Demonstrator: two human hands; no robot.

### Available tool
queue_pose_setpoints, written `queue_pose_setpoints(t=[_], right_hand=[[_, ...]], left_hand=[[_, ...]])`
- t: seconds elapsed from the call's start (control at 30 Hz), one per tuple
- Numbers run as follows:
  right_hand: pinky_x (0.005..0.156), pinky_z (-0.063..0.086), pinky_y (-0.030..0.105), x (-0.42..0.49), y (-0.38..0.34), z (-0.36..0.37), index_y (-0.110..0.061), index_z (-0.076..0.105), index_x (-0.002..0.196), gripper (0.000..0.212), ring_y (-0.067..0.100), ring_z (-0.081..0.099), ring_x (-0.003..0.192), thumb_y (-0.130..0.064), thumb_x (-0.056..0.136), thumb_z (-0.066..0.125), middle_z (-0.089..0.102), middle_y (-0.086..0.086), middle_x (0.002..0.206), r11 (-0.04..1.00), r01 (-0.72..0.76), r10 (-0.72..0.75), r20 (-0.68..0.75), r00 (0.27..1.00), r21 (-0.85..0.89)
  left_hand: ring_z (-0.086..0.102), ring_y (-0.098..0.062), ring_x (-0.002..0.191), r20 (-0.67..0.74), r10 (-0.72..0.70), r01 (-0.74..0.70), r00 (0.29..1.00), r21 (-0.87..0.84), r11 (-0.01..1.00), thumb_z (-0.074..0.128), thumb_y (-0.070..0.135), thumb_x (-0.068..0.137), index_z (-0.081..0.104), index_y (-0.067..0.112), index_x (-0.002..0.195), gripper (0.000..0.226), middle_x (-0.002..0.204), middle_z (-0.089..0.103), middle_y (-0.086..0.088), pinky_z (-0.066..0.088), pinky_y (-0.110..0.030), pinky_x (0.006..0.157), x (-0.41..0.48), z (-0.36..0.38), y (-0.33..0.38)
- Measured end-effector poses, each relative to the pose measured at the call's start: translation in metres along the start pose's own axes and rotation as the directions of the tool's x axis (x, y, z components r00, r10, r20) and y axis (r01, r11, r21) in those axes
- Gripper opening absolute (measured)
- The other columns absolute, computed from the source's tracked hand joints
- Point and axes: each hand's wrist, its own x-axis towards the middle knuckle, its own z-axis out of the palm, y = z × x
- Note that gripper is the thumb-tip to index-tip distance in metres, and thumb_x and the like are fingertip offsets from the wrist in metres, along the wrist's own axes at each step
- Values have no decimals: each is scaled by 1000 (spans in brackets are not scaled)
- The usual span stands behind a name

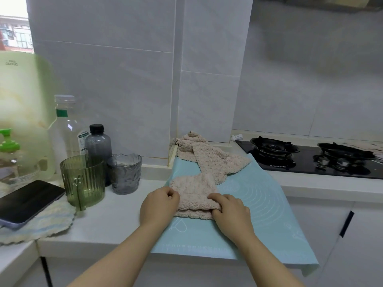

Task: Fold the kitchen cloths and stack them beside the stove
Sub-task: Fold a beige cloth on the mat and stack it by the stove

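Two bare forearms are reaching in from the near edge. The left grip is curling its fingers on the left edge of the folded cloth, pinching it. The right grip is closing fingers & thumb round the cloth's near right corner, where the layers are doubling over. The folded cloth, beige & nubbly, is lying on a teal mat, which is covering the white counter & hanging over its near edge. Farther back on the mat, loose cloths of the same beige are lying in a heap against the wall corner, just left of the stove, a black glass hob w/ two burners. Left of the mat a grey tumbler, green ribbed cup, dark bottle & clear bottle are standing close together. A phone is resting on a pale scalloped cloth. Pale grey tiles are lining the walls; a window is showing far left.
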Motion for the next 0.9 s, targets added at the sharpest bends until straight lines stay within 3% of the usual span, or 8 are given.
queue_pose_setpoints(t=[0.2, 0.37, 0.47, 0.57, 0.63, 0.7, 0.8, 0.9], right_hand=[[99, 24, 33, -2, -3, -5, -37, 47, 129, 41, 17, 37, 124, -32, 88, 46, 46, -12, 136, 995, -24, 19, 52, 998, 101], [103, 22, 36, -2, -5, -5, -41, 43, 133, 44, 18, 33, 129, -56, 93, 32, 42, -13, 141, 996, -10, 0, 124, 992, 85], [104, 21, 37, -2, -6, -4, -42, 40, 135, 45, 18, 32, 130, -56, 94, 26, 40, -12, 143, 998, -11, 3, 146, 989, 58], [103, 21, 36, -3, -7, -5, -43, 42, 133, 43, 19, 31, 130, -54, 95, 25, 39, -12, 143, 998, -6, -2, 137, 991, 61], [102, 22, 34, -4, -5, -5, -41, 48, 130, 41, 19, 31, 130, -51, 97, 26, 40, -12, 141, 995, -2, -9, 110, 994, 95], [100, 25, 31, -4, -2, -4, -33, 57, 124, 40, 17, 34, 127, -44, 99, 29, 45, -11, 137, 981, -1, -8, 47, 999, 193], [89, 32, 23, -3, 2, -5, -18, 68, 100, 31, 17, 46, 116, -26, 99, 38, 60, -7, 117, 895, 1, 98, -199, 975, 447], [89, 30, 22, 7, 0, -12, -21, 64, 108, 25, 14, 45, 116, -22, 97, 41, 59, -11, 119, 941, 15, 92, -298, 950, 339]], left_hand=[[54, -22, 70, -48, -14, 22, 999, 175, 984, 46, 24, 90, 67, 14, 82, 25, 80, 66, -5, 39, -27, 57, 2, 0, -3], [53, -15, 85, 27, 62, -59, 998, -74, 995, 49, 35, 93, 63, 18, 93, 22, 94, 61, 4, 39, -28, 69, 3, -2, -5], [48, -8, 95, 50, 192, -183, 980, -149, 972, 63, 17, 86, 64, 19, 104, 18, 108, 50, 7, 31, -14, 75, 5, -1, -7], [46, -9, 103, 61, 179, -171, 982, -118, 978, 56, 1, 85, 70, 14, 99, 24, 112, 45, 6, 26, -7, 78, 5, 0, -9], [49, -13, 106, 76, 132, -124, 988, -101, 987, 49, -2, 85, 72, 12, 93, 28, 113, 52, 2, 29, -11, 82, 5, 1, -8], [52, -15, 96, 70, 30, -20, 997, -141, 990, 47, -1, 85, 72, 13, 87, 28, 110, 61, -2, 34, -18, 79, 7, 1, -5], [52, -20, 82, -52, -151, 127, 987, -319, 939, 49, 5, 87, 70, 13, 87, 23, 103, 68, -8, 36, -26, 70, 18, -12, 1], [52, -23, 105, -104, 58, -77, 993, -187, 979, 46, 4, 88, 66, 17, 102, 27, 120, 60, -5, 40, -31, 85, 31, -14, 10]])
